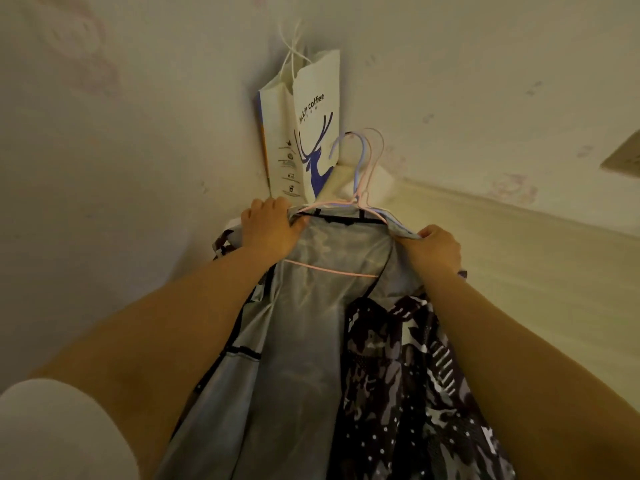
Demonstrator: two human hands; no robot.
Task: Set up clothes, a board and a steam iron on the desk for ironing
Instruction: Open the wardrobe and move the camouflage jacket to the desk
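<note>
A grey garment [311, 306] with black trim hangs on a pink wire hanger [367, 188], which hooks over a pale wall peg together with a blue hanger [360, 157]. My left hand [270, 230] grips the garment's left shoulder at the hanger end. The right shoulder is pinched by my right hand [434, 249]. A dark camouflage-patterned garment [408, 375] hangs beside it on the right, partly under my right forearm.
A white paper coffee bag [304, 133] with a blue deer print hangs in the wall corner behind the hangers. Pale walls close in on the left and right. A light ledge [519, 237] runs along the right wall.
</note>
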